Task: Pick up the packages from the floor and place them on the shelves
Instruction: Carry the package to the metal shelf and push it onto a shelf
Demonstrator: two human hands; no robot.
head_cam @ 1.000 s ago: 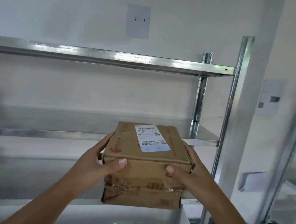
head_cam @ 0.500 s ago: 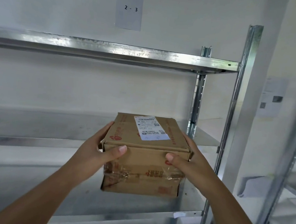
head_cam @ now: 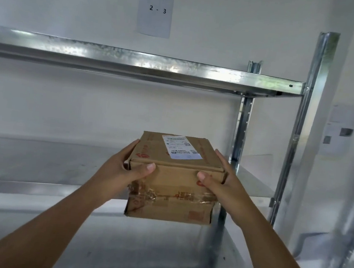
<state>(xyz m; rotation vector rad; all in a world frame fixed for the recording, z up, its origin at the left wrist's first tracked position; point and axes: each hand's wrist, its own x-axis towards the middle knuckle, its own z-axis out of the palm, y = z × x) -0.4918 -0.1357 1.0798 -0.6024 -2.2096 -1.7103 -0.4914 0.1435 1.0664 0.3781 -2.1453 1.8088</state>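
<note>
Head view: both hands clamp a cardboard box (head_cam: pixel 172 177) from opposite sides, the left hand (head_cam: pixel 124 169) and right hand (head_cam: pixel 224 182) each with a thumb on the near face and fingers along a flank, likely to keep it level for sliding in. The box hangs in the air just in front of the middle shelf (head_cam: pixel 59 165), its base below that shelf's front lip. Beyond the box the shelf surface lies bare; the upright post (head_cam: pixel 241 129) stands close on the box's right.
</note>
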